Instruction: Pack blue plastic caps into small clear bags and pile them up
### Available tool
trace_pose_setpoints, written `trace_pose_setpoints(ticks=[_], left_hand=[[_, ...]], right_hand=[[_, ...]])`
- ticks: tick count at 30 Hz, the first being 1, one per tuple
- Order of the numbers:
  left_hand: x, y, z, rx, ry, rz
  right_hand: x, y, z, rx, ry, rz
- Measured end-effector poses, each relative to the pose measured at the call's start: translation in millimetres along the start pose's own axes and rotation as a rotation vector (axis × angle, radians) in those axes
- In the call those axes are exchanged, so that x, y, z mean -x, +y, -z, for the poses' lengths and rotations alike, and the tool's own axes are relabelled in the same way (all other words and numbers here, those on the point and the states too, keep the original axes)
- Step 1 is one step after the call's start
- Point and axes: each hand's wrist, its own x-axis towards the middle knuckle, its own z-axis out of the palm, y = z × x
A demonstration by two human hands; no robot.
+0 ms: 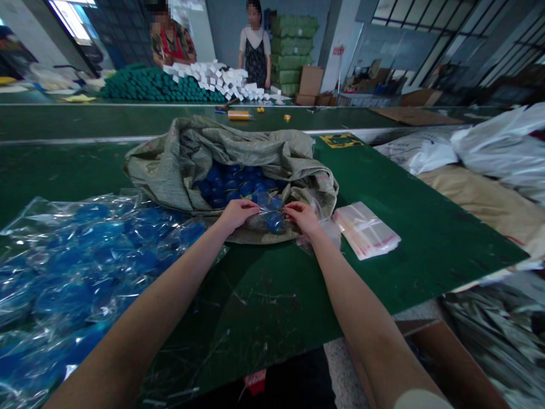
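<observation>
Between my two hands hangs a clear plastic bag (273,220) with a round blue piece in it, at the front lip of an open woven sack (238,142). My left hand (240,214) pinches the bag's left side. On the other side my right hand (300,215) pinches it with thumb and forefinger. Behind the hands, the sack holds many round blue balls (232,184). To the left lies a broad heap of blue pieces in clear bags (102,250). A stack of flat clear bags (367,230) rests right of the sack.
The green table (272,295) ends at a slanting right edge, with white plastic sacks (502,142) beyond. Below that edge stands an open cardboard box (451,358). At the back are green rolls (149,85), white blocks (217,78), an orange tape roll (238,115) and two people.
</observation>
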Motion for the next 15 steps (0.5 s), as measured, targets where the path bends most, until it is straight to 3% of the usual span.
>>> trace_pose_setpoints(ticks=[7,15], left_hand=[[-6.3,-12.5,-1.0,0.020,-0.002,-0.114],[-5.2,-13.3,-1.3,0.015,0.008,-0.153]], right_hand=[[1.4,-2.8,8.0,-0.043,-0.072,0.054],[3.9,-3.2,10.1,-0.104,-0.138,0.086]])
